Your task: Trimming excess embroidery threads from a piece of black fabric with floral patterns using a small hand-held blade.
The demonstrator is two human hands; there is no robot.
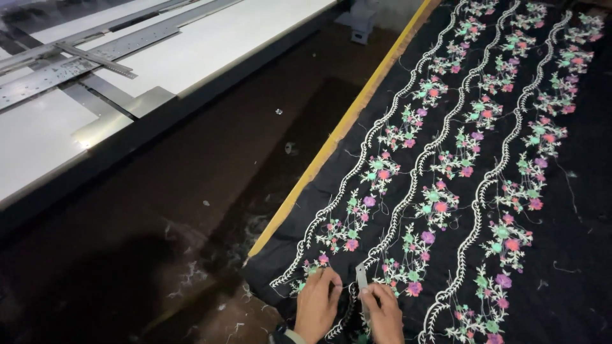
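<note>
At the bottom centre of the frame both hands rest on a long black embroidered cloth (484,159), and the work in hand looks like thread trimming along one of its white scalloped vine lines (389,223). The left hand (317,304) is curled, its fingertips pressed down on the cloth beside a small flower cluster; it seems to pin or pinch the fabric, though whether it has a loose thread between the fingers I cannot tell. The right hand (384,312) is closed around a small metal snipper (362,278), gripped low so that the pale blade end stands clear of the fingers. That tool's long axis runs nearly straight up the frame, tilted a touch to the left, with its tip pointing away from the person toward the upper part of the picture. The cloth's own long axis runs diagonally, from the bottom centre to the upper right, its yellow edge strip (338,137) following the same line. My reading is that the next cut wants the tip brought down onto a stray thread without nicking the stitching (loose white ends show across the black ground). A dark floor (191,191) with thread scraps fills the middle left, and a white machine bed (210,44) with metal rails (70,67) occupies the upper left.
</note>
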